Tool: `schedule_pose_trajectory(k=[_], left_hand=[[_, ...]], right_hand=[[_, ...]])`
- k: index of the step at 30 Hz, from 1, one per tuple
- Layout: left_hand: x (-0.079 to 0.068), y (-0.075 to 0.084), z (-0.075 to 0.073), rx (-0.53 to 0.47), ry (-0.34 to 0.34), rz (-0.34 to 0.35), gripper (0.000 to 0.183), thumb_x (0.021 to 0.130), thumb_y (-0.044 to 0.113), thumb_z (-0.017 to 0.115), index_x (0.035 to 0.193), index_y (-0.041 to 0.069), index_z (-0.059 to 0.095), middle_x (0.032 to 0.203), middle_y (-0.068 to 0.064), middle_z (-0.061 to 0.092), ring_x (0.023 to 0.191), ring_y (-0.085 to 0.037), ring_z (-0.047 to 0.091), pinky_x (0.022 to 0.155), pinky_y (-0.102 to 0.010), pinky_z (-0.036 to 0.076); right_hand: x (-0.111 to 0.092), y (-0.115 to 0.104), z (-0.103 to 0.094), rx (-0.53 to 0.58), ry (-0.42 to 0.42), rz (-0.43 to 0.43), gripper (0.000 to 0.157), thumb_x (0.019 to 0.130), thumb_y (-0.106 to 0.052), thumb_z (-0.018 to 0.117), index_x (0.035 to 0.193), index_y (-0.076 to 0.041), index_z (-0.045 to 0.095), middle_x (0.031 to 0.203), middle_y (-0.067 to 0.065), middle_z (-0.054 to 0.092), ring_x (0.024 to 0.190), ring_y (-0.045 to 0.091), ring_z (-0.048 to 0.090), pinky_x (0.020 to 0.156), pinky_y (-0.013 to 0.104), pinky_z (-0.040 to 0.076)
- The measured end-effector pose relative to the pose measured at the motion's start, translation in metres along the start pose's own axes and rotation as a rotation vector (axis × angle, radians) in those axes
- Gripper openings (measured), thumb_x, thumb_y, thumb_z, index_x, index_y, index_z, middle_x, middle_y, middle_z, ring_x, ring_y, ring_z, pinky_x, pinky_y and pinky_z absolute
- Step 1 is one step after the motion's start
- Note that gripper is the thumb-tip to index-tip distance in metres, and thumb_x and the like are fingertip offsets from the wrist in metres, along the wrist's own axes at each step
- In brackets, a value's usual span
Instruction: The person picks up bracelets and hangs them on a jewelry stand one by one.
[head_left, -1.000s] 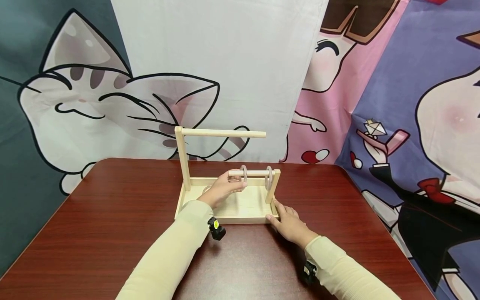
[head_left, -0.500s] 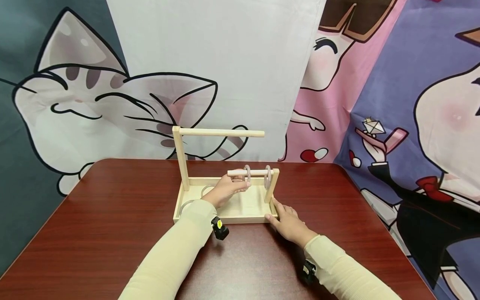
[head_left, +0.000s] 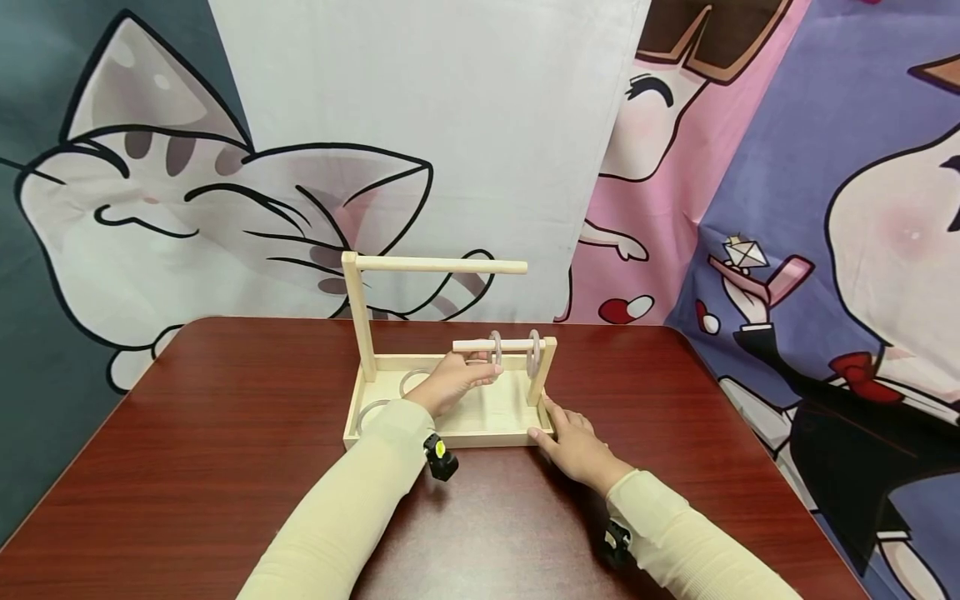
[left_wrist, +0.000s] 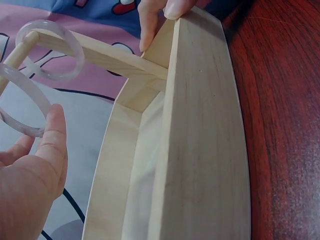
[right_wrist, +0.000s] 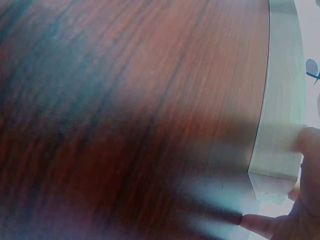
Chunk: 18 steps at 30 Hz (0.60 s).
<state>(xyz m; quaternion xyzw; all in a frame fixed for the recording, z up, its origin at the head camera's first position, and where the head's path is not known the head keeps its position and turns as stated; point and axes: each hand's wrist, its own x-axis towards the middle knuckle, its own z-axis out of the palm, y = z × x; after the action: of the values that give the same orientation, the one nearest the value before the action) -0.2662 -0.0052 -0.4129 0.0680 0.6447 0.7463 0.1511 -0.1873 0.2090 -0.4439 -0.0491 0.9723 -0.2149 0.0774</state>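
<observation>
A wooden bangle stand has a shallow tray base and two rods at different heights. My left hand pinches a pale translucent bangle between thumb and fingers. That bangle hangs around the lower rod, partway along it. Closer to the short post, a second bangle encircles the same rod. My right hand grips the tray's near right corner, its thumb on the front wall and its fingers along the end. The right wrist view shows only part of that hand, beside the tray wall.
Two more bangles, one at the back and one at the front left, lie in the tray, partly behind the left arm. The upper rod juts rightward from the tall post. Beneath is a reddish-brown table, with a cartoon cloth behind.
My left hand and its bangle have shifted slightly right along the lower rod, mostly in the first half second. The right hand stays at the tray corner.
</observation>
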Motion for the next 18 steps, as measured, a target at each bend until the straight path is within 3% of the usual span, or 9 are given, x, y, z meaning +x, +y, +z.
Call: schedule_pose_trajectory(k=[18], left_hand=[[0.0001, -0.0003, 0.0008, -0.037, -0.045, -0.015, 0.048, 0.089, 0.0, 0.062, 0.131, -0.014, 0.044, 0.126, -0.02, 0.048, 0.099, -0.017, 0.057, 0.094, -0.031, 0.049]], right_hand=[[-0.0006, -0.0006, 0.0, 0.004, 0.002, -0.001, 0.067, 0.098, -0.045, 0.05, 0.153, -0.014, 0.027, 0.142, 0.03, 0.039, 0.134, 0.05, 0.029, 0.092, 0.075, 0.03]])
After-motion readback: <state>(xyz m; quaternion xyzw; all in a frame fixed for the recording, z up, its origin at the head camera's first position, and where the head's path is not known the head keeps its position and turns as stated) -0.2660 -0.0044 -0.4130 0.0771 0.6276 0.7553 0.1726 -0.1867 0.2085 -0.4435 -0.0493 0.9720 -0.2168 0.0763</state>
